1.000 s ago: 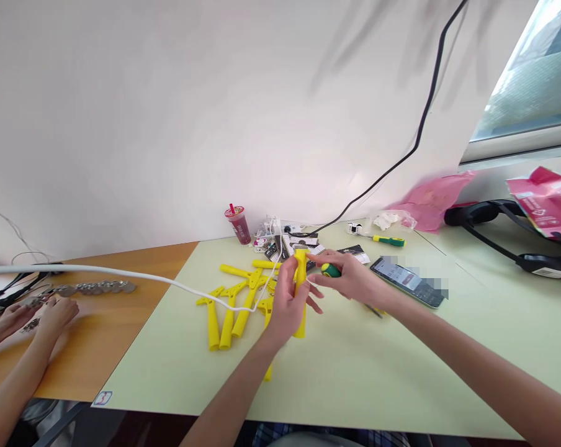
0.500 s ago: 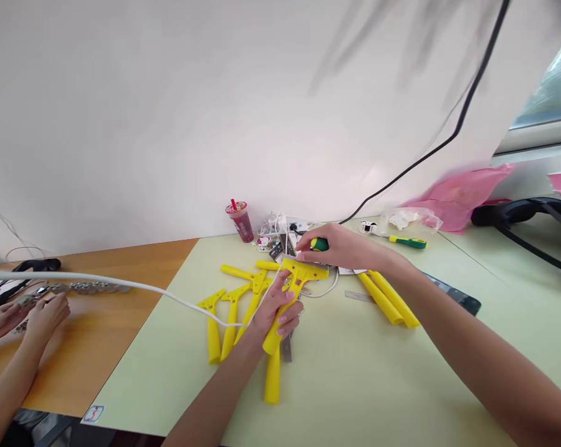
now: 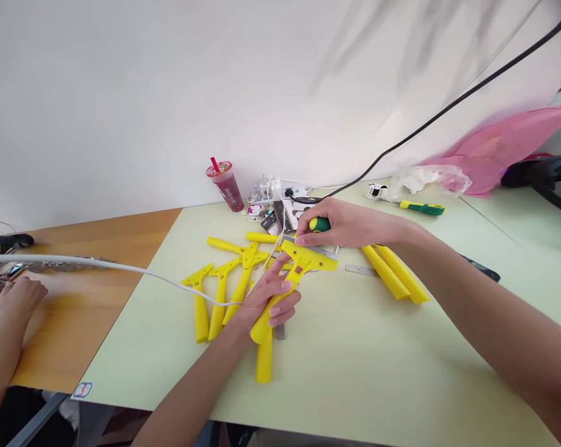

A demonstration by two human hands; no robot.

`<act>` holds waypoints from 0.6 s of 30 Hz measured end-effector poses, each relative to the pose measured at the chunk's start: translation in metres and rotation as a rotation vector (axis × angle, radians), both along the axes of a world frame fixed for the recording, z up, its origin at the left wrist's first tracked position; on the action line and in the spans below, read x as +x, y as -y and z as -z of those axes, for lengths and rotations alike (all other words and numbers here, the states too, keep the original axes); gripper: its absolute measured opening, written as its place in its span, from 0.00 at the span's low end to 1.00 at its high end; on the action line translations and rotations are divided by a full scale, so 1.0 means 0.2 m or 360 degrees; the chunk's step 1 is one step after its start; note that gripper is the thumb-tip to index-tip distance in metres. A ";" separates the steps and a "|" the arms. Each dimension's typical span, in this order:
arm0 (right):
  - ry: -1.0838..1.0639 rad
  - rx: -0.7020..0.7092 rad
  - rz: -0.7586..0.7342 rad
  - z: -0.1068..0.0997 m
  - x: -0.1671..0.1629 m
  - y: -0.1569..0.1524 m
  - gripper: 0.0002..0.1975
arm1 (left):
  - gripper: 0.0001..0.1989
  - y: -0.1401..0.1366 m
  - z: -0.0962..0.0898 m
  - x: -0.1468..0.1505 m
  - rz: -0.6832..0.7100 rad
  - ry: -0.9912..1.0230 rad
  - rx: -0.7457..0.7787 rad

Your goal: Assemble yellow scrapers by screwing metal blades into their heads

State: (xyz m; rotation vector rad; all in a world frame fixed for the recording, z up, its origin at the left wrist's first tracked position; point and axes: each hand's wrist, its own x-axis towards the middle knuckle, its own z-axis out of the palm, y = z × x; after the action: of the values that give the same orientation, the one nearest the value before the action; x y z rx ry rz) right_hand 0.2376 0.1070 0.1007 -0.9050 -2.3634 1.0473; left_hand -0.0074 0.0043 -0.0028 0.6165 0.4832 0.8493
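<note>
My left hand [image 3: 272, 295] is wrapped around the handle of a yellow plastic scraper [image 3: 306, 257], its wide head tilted up and to the right. A thin grey metal blade [image 3: 329, 251] shows along the far edge of the head. Over it, my right hand [image 3: 343, 221] is closed around a screwdriver [image 3: 320, 225] with a green and yellow handle; its thumb and fingertips are at the head's upper left corner. The screwdriver's tip is hidden. More yellow scrapers [image 3: 218, 292] lie to the left of and beneath my left hand.
Yellow handles [image 3: 392, 273] and a metal strip [image 3: 360, 270] lie on the right. A drink cup [image 3: 227, 186], a power strip [image 3: 293, 191] and another screwdriver [image 3: 422, 207] are behind. A white cable [image 3: 169, 277] crosses my left wrist. Another person's hand [image 3: 22, 298] works at the far left.
The view has shifted, so the table sits somewhat higher and the cup further left. The scraper head has turned slightly, its right end dipping. Both hands keep their holds.
</note>
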 end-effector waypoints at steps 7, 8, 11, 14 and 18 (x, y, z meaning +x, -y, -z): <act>0.0059 0.0006 -0.0017 -0.01 0.01 0.01 0.19 | 0.31 0.00 0.02 -0.03 0.0072 0.0015 0.0023; 0.0052 0.0008 -0.0011 -0.01 0.01 0.01 0.19 | 0.31 0.01 0.02 -0.03 0.0070 0.0013 0.0022; 0.0019 0.0018 0.0006 0.00 0.00 0.01 0.19 | 0.30 0.01 0.02 -0.03 0.0048 0.0020 0.0018; -0.0020 0.0017 0.0016 0.01 -0.01 0.01 0.18 | 0.29 0.01 0.01 -0.02 0.0021 0.0026 0.0015; -0.0045 0.0010 0.0016 0.02 -0.01 0.01 0.16 | 0.26 0.01 0.00 -0.01 -0.0011 0.0065 -0.0004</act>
State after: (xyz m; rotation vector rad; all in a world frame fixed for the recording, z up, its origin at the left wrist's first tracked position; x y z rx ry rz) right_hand 0.2358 0.1058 0.0968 -0.8932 -2.3352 1.0414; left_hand -0.0088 0.0019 -0.0024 0.5943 0.4497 0.8663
